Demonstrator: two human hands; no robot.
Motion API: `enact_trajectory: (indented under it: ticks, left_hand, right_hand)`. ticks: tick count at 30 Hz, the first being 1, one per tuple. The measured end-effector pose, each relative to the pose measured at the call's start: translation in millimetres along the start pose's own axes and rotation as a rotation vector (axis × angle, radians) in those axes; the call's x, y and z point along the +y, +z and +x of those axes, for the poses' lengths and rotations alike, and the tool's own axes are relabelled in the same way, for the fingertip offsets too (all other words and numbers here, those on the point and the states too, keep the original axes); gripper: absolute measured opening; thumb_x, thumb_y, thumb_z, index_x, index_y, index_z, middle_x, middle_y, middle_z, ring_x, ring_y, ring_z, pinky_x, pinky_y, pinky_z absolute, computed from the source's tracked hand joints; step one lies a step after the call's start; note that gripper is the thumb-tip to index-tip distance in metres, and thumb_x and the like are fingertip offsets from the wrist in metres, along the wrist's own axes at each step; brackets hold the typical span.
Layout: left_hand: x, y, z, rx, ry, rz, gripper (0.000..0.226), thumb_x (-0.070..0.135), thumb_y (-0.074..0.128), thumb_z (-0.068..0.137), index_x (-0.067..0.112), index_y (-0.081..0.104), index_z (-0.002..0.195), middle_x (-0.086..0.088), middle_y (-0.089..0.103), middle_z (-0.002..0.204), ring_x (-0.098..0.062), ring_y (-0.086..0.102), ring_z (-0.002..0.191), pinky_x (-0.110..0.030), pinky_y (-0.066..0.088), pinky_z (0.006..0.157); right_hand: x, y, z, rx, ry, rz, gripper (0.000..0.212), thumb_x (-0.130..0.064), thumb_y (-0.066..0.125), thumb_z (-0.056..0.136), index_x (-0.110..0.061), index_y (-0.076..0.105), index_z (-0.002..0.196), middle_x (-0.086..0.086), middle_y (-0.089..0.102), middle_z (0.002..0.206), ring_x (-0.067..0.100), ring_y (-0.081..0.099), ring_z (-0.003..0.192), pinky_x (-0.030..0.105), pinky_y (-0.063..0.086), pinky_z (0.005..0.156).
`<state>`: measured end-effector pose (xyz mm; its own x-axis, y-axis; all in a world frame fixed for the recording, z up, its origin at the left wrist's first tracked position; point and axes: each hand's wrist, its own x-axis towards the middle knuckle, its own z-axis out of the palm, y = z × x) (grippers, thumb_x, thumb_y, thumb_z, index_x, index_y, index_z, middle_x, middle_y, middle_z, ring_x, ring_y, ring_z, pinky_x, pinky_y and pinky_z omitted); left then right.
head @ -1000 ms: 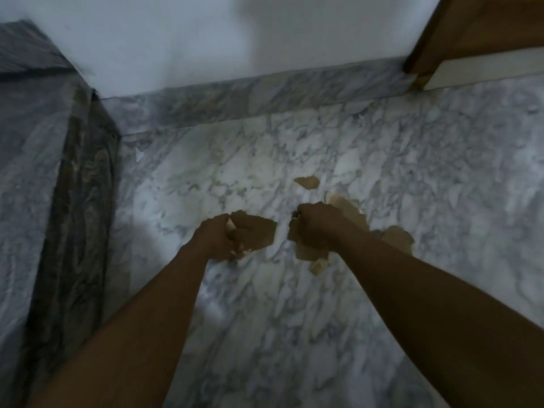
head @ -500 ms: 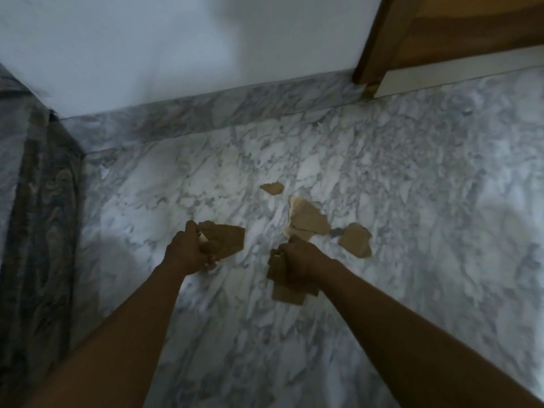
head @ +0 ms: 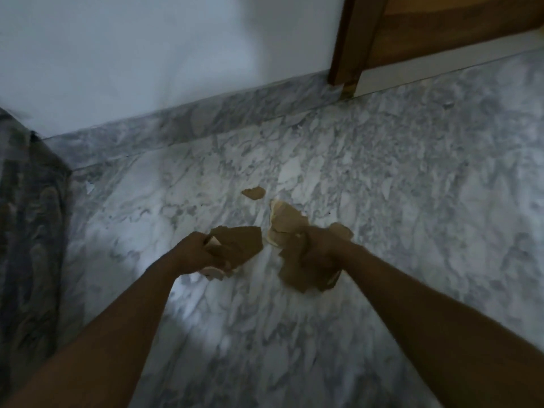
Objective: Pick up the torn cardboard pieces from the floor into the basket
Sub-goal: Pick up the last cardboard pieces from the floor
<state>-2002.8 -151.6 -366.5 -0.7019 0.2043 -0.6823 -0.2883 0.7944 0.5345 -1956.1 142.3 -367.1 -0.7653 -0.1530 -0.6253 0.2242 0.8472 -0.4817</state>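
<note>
My left hand [head: 195, 253] is shut on a bunch of brown torn cardboard pieces [head: 241, 244] that stick out to its right. My right hand [head: 319, 251] grips another wad of cardboard pieces [head: 297, 276] hanging below the fist. Just beyond the right hand a larger torn piece [head: 287, 219] lies on the marble floor, and part of another piece [head: 343, 231] shows behind the wrist. A small scrap [head: 253, 192] lies farther off towards the wall. No basket is in view.
The floor is grey-white marble [head: 412, 201] with a marble skirting [head: 206, 119] under a white wall. A wooden door frame [head: 344, 42] stands at the back right. A dark marble-faced block [head: 26, 231] rises along the left edge.
My right hand has moved forward again to the pieces on the floor, still gripping its wad. The view has shifted right. My left hand keeps its bunch.
</note>
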Motion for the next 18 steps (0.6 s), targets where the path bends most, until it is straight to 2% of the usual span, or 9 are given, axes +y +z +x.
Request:
enact_trajectory:
  ticks: [2, 4, 5, 7, 9, 10, 12, 15, 18]
  left_hand:
    - [39, 7, 11, -0.069, 0.085, 0.146, 0.033, 0.017, 0.091, 0.060, 0.016, 0.072, 0.087, -0.006, 0.074, 0.085, -0.018, 0.071, 0.077, -0.030, 0.057, 0.066]
    - [78, 21, 31, -0.102, 0.159, 0.278, 0.039, 0.016, 0.090, 0.064, 0.016, 0.068, 0.095, -0.002, 0.069, 0.097, -0.019, 0.068, 0.087, -0.028, 0.056, 0.067]
    - [93, 30, 43, -0.106, 0.212, 0.352, 0.048, 0.018, 0.091, 0.062, 0.017, 0.067, 0.105, -0.002, 0.063, 0.116, -0.024, 0.064, 0.103, -0.031, 0.057, 0.074]
    - [112, 50, 65, -0.096, 0.281, 0.561, 0.079, 0.025, 0.090, 0.062, 0.021, 0.056, 0.132, -0.003, 0.028, 0.152, -0.031, 0.037, 0.136, -0.042, 0.051, 0.097]
    - [118, 68, 81, -0.097, 0.313, 0.716, 0.087, 0.025, 0.083, 0.070, 0.024, 0.040, 0.145, -0.002, -0.001, 0.162, -0.037, 0.005, 0.148, -0.051, 0.031, 0.114]
    - [119, 76, 85, -0.098, 0.338, 0.744, 0.083, 0.022, 0.079, 0.076, 0.023, 0.036, 0.147, -0.003, -0.001, 0.163, -0.038, 0.002, 0.148, -0.052, 0.023, 0.117]
    - [116, 86, 90, -0.061, 0.373, 0.735, 0.084, 0.020, 0.077, 0.078, 0.021, 0.031, 0.148, -0.007, 0.015, 0.159, -0.039, 0.019, 0.144, -0.050, 0.026, 0.116]
    - [110, 91, 91, 0.017, 0.305, 0.749, 0.086, 0.027, 0.080, 0.073, 0.028, 0.030, 0.142, -0.005, 0.021, 0.150, -0.038, 0.036, 0.123, -0.048, 0.041, 0.100]
    - [115, 93, 89, 0.047, 0.203, 0.686, 0.106, 0.031, 0.091, 0.055, 0.036, 0.024, 0.137, -0.002, 0.027, 0.136, -0.036, 0.040, 0.118, -0.049, 0.048, 0.091]
  right_hand:
    - [21, -37, -6, 0.109, 0.107, -0.011, 0.065, -0.031, 0.077, 0.074, -0.015, 0.056, 0.134, 0.011, 0.060, 0.132, 0.032, 0.059, 0.119, 0.036, 0.049, 0.096]
    - [43, -63, -7, 0.167, 0.212, -0.008, 0.057, -0.027, 0.078, 0.078, -0.011, 0.056, 0.129, 0.012, 0.061, 0.127, 0.030, 0.060, 0.113, 0.033, 0.050, 0.084]
    - [52, -68, -6, 0.168, 0.240, 0.011, 0.057, -0.027, 0.078, 0.079, -0.010, 0.055, 0.128, 0.012, 0.060, 0.125, 0.029, 0.060, 0.111, 0.031, 0.048, 0.081]
    - [67, -60, 2, 0.167, 0.268, 0.046, 0.058, -0.030, 0.078, 0.079, -0.008, 0.055, 0.128, 0.012, 0.060, 0.124, 0.029, 0.059, 0.112, 0.031, 0.048, 0.082]
    - [79, -39, 11, 0.170, 0.293, 0.061, 0.055, -0.032, 0.075, 0.081, -0.007, 0.057, 0.127, 0.015, 0.060, 0.126, 0.031, 0.059, 0.113, 0.032, 0.048, 0.086]
    - [83, -28, 15, 0.189, 0.297, 0.081, 0.055, -0.032, 0.074, 0.080, -0.008, 0.057, 0.126, 0.016, 0.058, 0.129, 0.033, 0.057, 0.116, 0.035, 0.048, 0.090]
    - [86, -13, 17, 0.248, 0.272, 0.049, 0.054, -0.039, 0.066, 0.088, -0.014, 0.050, 0.132, 0.012, 0.049, 0.135, 0.036, 0.047, 0.122, 0.044, 0.042, 0.101]
    - [86, -7, 13, 0.302, 0.188, -0.056, 0.056, -0.056, 0.045, 0.096, -0.017, 0.044, 0.135, 0.006, 0.043, 0.136, 0.034, 0.040, 0.121, 0.048, 0.035, 0.105]
    - [82, -15, 10, 0.276, 0.198, 0.029, 0.066, -0.060, 0.052, 0.092, -0.013, 0.040, 0.136, 0.010, 0.042, 0.138, 0.032, 0.043, 0.125, 0.045, 0.034, 0.110]
